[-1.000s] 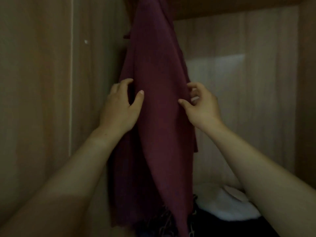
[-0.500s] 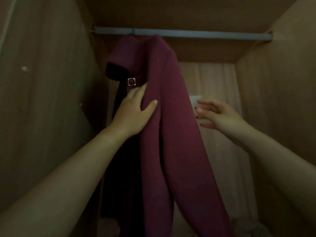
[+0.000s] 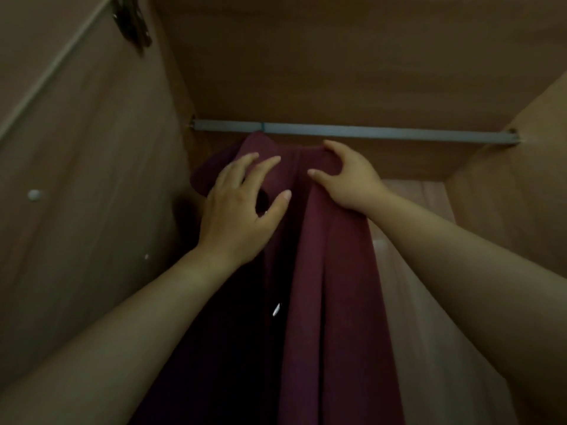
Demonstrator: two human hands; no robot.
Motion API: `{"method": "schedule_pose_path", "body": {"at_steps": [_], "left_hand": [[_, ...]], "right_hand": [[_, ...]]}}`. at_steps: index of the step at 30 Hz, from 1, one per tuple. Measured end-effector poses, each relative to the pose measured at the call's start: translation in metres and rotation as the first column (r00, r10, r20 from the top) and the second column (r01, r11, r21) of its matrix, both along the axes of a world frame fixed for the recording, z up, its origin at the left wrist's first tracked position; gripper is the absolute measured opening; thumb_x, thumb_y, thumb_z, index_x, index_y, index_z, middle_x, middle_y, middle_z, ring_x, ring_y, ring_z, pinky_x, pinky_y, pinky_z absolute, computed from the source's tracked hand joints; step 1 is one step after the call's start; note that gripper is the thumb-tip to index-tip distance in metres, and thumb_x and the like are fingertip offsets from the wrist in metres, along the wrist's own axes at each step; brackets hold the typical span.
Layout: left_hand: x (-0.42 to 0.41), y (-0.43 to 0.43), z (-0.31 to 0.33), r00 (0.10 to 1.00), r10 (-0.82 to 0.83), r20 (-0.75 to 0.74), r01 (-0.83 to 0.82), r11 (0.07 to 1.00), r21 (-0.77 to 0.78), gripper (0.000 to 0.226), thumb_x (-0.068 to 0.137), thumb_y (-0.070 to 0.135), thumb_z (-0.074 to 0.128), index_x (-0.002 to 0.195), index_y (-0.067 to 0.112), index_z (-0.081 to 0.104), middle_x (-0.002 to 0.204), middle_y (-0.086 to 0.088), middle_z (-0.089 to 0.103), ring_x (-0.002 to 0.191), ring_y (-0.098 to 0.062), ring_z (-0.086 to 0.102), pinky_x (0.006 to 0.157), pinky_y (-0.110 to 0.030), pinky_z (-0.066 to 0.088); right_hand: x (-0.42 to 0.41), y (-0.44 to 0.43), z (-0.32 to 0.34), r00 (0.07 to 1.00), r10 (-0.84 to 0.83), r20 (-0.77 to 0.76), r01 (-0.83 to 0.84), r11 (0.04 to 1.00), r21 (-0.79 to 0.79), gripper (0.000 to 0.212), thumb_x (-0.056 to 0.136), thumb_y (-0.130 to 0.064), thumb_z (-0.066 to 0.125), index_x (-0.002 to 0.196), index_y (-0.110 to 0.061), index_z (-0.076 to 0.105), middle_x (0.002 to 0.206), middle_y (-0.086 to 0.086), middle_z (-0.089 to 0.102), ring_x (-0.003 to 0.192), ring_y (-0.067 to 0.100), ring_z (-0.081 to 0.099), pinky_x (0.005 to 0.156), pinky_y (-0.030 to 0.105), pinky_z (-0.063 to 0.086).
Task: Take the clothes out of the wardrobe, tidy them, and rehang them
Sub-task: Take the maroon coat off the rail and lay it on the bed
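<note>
A dark red garment hangs from the grey rail inside the wooden wardrobe, close to its left wall. Its hanger is hidden under the cloth. My left hand lies on the garment's left shoulder with fingers spread and nearly straight. My right hand is at the top of the garment just under the rail, fingers curled over the cloth and thumb pressing on the front, gripping the right shoulder.
The wardrobe's left wall and right wall close in on both sides, with the top panel above the rail. A hinge sits at the upper left. The rail is bare to the right of the garment.
Both hands have moved up the garment from its middle to its shoulders near the rail. My right hand, free half a second ago, now grips the top. My view has tilted upward.
</note>
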State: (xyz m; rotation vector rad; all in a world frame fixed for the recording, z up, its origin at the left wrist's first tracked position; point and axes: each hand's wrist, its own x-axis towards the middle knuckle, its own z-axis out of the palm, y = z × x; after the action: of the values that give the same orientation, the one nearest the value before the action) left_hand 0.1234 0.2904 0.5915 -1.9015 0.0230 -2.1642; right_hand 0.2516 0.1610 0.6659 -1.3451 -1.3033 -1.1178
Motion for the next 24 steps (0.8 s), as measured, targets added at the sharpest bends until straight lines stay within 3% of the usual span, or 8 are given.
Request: {"method": "schedule_pose_path", "body": {"at_steps": [3, 7, 10, 14, 18, 24], "left_hand": [[0.001, 0.009, 0.048, 0.995, 0.092, -0.034, -0.095, 0.991, -0.090, 0.059, 0.088, 0.055, 0.040, 0.140, 0.028, 0.041, 0.146, -0.002, 0.037, 0.136, -0.022, 0.029, 0.110, -0.039, 0.028], [0.016, 0.032, 0.088, 0.961, 0.108, -0.256, -0.166, 0.962, -0.216, 0.057, 0.092, 0.047, 0.047, 0.144, 0.029, 0.034, 0.151, -0.003, 0.031, 0.137, -0.024, 0.028, 0.111, -0.039, 0.028], [0.026, 0.050, 0.089, 0.930, 0.138, -0.340, -0.220, 0.951, -0.215, 0.057, 0.092, 0.050, 0.045, 0.145, 0.033, 0.032, 0.153, -0.002, 0.028, 0.138, -0.024, 0.027, 0.111, -0.040, 0.029], [0.036, 0.070, 0.073, 0.926, 0.117, -0.358, -0.193, 0.964, -0.185, 0.053, 0.093, 0.052, 0.040, 0.144, 0.038, 0.031, 0.154, 0.005, 0.025, 0.140, -0.017, 0.023, 0.111, -0.035, 0.026], [0.045, 0.084, 0.061, 0.933, 0.078, -0.350, -0.146, 0.975, -0.170, 0.052, 0.095, 0.051, 0.037, 0.144, 0.039, 0.029, 0.154, 0.008, 0.023, 0.141, -0.013, 0.021, 0.112, -0.032, 0.024], [0.056, 0.087, 0.056, 0.939, 0.027, -0.343, -0.087, 0.983, -0.162, 0.051, 0.095, 0.052, 0.035, 0.144, 0.042, 0.027, 0.154, 0.009, 0.022, 0.140, -0.010, 0.020, 0.112, -0.032, 0.025]], "right_hand": [[0.010, 0.004, 0.013, 0.997, -0.075, 0.004, 0.075, 0.997, -0.018, 0.068, 0.086, -0.038, 0.063, 0.143, -0.013, 0.034, 0.144, 0.006, 0.043, 0.130, 0.018, 0.041, 0.103, 0.020, 0.028], [0.017, 0.010, 0.033, 0.962, -0.252, 0.103, 0.257, 0.966, -0.038, 0.051, 0.086, -0.041, 0.061, 0.127, -0.011, 0.053, 0.127, 0.009, 0.057, 0.117, 0.024, 0.052, 0.094, 0.026, 0.038], [0.016, 0.018, 0.046, 0.871, -0.440, 0.219, 0.464, 0.883, -0.075, 0.047, 0.087, -0.046, 0.058, 0.122, -0.015, 0.057, 0.119, 0.010, 0.058, 0.109, 0.027, 0.054, 0.090, 0.033, 0.044], [0.008, 0.031, 0.064, 0.765, -0.589, 0.260, 0.635, 0.758, -0.149, 0.040, 0.089, -0.045, 0.056, 0.114, -0.015, 0.058, 0.117, 0.009, 0.060, 0.107, 0.029, 0.055, 0.081, 0.034, 0.044], [0.005, 0.048, 0.075, 0.788, -0.566, 0.244, 0.608, 0.778, -0.160, 0.035, 0.089, -0.043, 0.058, 0.111, -0.015, 0.058, 0.115, 0.009, 0.058, 0.104, 0.029, 0.056, 0.080, 0.036, 0.045], [0.018, 0.056, 0.078, 0.884, -0.465, 0.049, 0.466, 0.884, -0.020, 0.024, 0.087, -0.038, 0.062, 0.111, -0.038, 0.064, 0.114, -0.001, 0.063, 0.105, 0.023, 0.059, 0.077, 0.032, 0.044]]}}
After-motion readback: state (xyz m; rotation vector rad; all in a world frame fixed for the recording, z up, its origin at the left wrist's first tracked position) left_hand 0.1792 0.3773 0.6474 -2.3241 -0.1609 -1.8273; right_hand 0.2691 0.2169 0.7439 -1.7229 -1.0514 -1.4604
